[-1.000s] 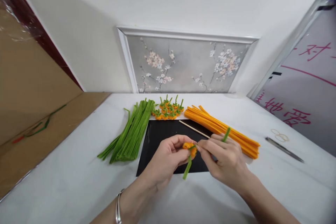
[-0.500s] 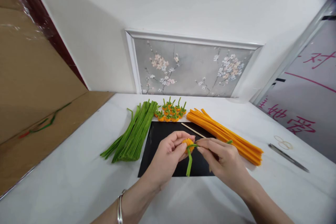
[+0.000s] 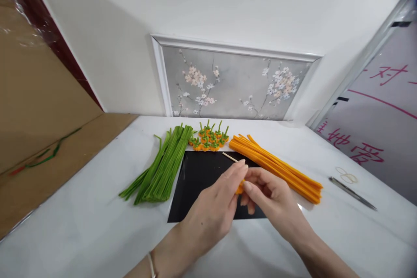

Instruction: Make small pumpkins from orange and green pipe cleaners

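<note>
Between my hands is a small orange pipe-cleaner pumpkin (image 3: 240,187), mostly covered by fingers. My left hand (image 3: 211,208) is turned with its back toward me, fingers pressed together around the pumpkin's left side. My right hand (image 3: 276,195) pinches the pumpkin from the right with thumb and forefinger. Its green strip is hidden. Both hands are above a black mat (image 3: 195,182). Behind the mat stands a group of several finished-looking orange pumpkins (image 3: 210,139) with green tops and upright stems.
A bundle of green pipe cleaners (image 3: 163,169) lies left of the mat, and an orange bundle (image 3: 280,169) lies on the right. A thin wooden stick (image 3: 230,156) rests on the mat. Tweezers (image 3: 352,193) and thin loops (image 3: 346,175) lie farther right on the white table (image 3: 97,226).
My left hand has rolled over so its back now faces me and covers the pumpkin. My right hand has left the green strip's end and come in onto the pumpkin. The view shifted slightly.
</note>
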`<state>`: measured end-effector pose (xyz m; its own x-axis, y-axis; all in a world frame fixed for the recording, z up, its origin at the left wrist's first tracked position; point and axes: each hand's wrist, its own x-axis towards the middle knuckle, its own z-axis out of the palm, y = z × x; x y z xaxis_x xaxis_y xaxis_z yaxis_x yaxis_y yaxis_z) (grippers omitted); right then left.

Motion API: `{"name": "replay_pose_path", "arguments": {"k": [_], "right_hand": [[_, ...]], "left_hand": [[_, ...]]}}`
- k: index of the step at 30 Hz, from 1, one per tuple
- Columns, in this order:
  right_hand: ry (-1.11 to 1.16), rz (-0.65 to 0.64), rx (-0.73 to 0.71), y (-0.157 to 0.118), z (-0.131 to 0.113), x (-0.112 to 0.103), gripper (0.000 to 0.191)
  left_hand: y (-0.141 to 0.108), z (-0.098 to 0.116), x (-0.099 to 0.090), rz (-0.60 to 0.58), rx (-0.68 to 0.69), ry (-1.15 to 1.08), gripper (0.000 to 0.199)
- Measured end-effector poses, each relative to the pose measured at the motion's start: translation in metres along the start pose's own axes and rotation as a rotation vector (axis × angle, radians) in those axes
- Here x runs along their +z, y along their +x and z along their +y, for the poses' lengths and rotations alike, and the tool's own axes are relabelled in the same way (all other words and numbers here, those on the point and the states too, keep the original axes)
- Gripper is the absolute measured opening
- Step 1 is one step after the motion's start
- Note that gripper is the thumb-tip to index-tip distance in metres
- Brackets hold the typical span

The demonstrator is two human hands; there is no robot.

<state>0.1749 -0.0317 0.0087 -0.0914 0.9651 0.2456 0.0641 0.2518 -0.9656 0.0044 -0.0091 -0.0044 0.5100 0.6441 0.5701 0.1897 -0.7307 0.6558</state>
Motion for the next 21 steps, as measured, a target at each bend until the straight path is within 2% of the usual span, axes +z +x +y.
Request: {"name": "replay_pose_path", "arguments": {"k": [2, 6, 8, 10, 11, 12, 14, 16, 21], "right_hand": [[0.052, -0.016, 0.031, 0.002, -0.002, 0.001, 0.028], [0.082, -0.035, 0.073, 0.002, -0.005, 0.000, 0.030], [0.078, 0.003, 0.049, 0.001, -0.005, -0.001, 0.029], [0.054, 0.065, 0.001, 0.000, -0.003, -0.003, 0.025], [0.032, 0.092, -0.024, 0.000, -0.001, -0.003, 0.023], [0.008, 0.110, -0.045, 0.000, 0.000, -0.003, 0.021], [-0.032, 0.119, -0.086, -0.001, 0.003, -0.003, 0.017], [-0.063, 0.119, -0.118, -0.002, 0.005, -0.001, 0.015], [-0.054, 0.124, -0.105, -0.004, 0.005, 0.002, 0.013]], "left_hand": [[0.000, 0.002, 0.001, -0.001, -0.003, -0.051, 0.069], [0.004, 0.008, -0.001, 0.075, -0.127, -0.250, 0.073], [0.010, 0.012, -0.005, 0.194, -0.203, -0.302, 0.062], [0.015, 0.014, -0.008, 0.341, -0.305, -0.309, 0.033], [0.018, 0.016, -0.010, 0.351, -0.378, -0.302, 0.019], [0.020, 0.017, -0.011, 0.308, -0.457, -0.320, 0.012], [0.022, 0.018, -0.010, 0.221, -0.552, -0.406, 0.014], [0.022, 0.019, -0.006, 0.186, -0.581, -0.471, 0.016], [0.020, 0.018, 0.001, 0.233, -0.634, -0.555, 0.014]]}}
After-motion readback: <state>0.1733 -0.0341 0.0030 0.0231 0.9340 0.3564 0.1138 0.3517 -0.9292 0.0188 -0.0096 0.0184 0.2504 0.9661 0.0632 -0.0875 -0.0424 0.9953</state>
